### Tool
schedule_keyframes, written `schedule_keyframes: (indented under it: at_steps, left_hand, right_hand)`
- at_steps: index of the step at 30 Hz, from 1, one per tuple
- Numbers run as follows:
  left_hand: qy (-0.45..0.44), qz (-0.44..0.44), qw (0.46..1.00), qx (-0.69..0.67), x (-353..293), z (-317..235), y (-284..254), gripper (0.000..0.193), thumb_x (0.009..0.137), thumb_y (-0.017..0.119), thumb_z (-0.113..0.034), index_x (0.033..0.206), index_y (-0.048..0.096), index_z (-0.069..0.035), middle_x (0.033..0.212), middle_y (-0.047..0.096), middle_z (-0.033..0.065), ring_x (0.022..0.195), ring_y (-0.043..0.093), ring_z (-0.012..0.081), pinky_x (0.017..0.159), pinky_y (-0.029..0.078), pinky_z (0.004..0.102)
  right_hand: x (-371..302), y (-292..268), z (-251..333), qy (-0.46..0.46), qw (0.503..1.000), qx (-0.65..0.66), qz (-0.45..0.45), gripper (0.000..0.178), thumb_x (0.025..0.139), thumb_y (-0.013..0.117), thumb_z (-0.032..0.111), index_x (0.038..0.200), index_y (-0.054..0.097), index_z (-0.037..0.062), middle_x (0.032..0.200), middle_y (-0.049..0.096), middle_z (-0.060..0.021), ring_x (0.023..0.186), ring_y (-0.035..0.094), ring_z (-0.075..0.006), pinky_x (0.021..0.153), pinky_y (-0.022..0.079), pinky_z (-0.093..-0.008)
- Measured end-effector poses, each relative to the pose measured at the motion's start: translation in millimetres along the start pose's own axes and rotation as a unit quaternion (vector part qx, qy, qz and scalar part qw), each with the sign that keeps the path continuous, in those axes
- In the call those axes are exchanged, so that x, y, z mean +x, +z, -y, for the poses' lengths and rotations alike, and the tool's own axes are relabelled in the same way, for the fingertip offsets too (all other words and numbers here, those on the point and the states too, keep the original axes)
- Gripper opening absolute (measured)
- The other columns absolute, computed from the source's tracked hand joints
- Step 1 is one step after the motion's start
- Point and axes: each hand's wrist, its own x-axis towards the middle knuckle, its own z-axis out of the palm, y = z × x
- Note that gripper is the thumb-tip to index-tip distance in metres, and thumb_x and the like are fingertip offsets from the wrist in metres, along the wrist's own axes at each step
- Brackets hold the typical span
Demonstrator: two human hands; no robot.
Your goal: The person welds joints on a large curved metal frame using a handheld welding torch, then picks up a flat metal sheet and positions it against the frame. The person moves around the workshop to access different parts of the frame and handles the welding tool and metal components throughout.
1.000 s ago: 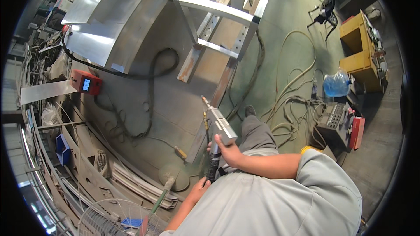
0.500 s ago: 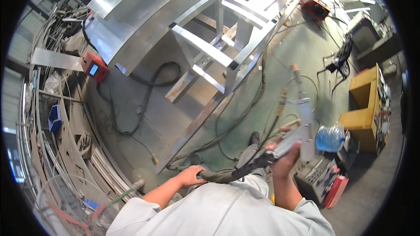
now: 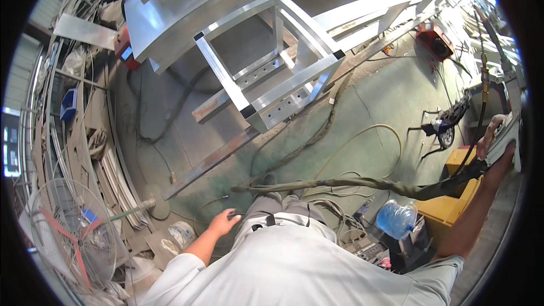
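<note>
Floor: greenish-grey, worn, cracked in places, hoses looped across it. Far side, left of middle: bright metal frame with square corners and dark end caps, standing over a rust-stained bar that runs toward the near left. Beyond it, long curved sheet-metal panel; at its left end a red box with a small lit screen. Left edge crowded with stock lengths and scrap; near left, wire-caged fan with red blades. Far right, a red and black machine. Near right, yellow cabinet, with a clear jug of blue liquid just left of it.

Handheld tool, grey and long-bodied, is raised at the far right rim, well apart from the frame. Body reaches up and beyond the right hand; thick dark hose leaves the handle and sags leftward in front of the waist. Thin line with brass fitting runs just left of the body.

Right grip: fingers curled round the tool's handle, arm stretched out right. Left hand: near the waist, fingers loosely spread, nothing in the grip.
</note>
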Motion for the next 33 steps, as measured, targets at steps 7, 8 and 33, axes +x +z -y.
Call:
schedule_keyframes:
  at_steps: [7, 8, 33]
  left_hand:
    - [-0.173, -0.042, 0.953, -0.243, -13, 76, 54, 0.053, 0.094, 0.067, -0.045, 0.124, 0.064, -0.001, 0.105, 0.074, 0.0105, 0.094, 0.068, 0.0171, 0.085, 0.054, 0.0327]
    - [-0.187, -0.035, 0.947, -0.258, -6, 75, 60, 0.051, 0.094, 0.067, -0.044, 0.123, 0.064, -0.001, 0.104, 0.073, 0.0096, 0.092, 0.067, 0.0158, 0.083, 0.054, 0.0321]
    - [-0.317, -0.087, 0.747, -0.578, -26, -178, 162, 0.046, 0.104, 0.056, -0.036, 0.131, 0.053, 0.001, 0.113, 0.07, 0.0162, 0.104, 0.069, 0.0247, 0.088, 0.054, 0.0345]
  right_hand:
    - [88, -1, -62, 0.209, 0.923, -0.194, 0.257, 0.062, 0.093, 0.066, 0.052, 0.127, 0.055, 0.0015, 0.096, 0.066, -0.0077, 0.061, 0.062, -0.0129, 0.051, 0.05, -0.028]
    - [95, 31, -75, 0.241, 0.903, -0.194, 0.297, 0.052, 0.094, 0.066, 0.043, 0.123, 0.057, 0.001, 0.094, 0.067, -0.0071, 0.062, 0.062, -0.013, 0.051, 0.051, -0.0287]
    - [115, 370, -404, 0.259, 0.604, -0.226, 0.719, 0.069, 0.095, 0.064, 0.045, 0.153, 0.037, 0.0198, 0.101, 0.071, -0.0236, 0.094, 0.069, -0.038, 0.082, 0.053, -0.045]
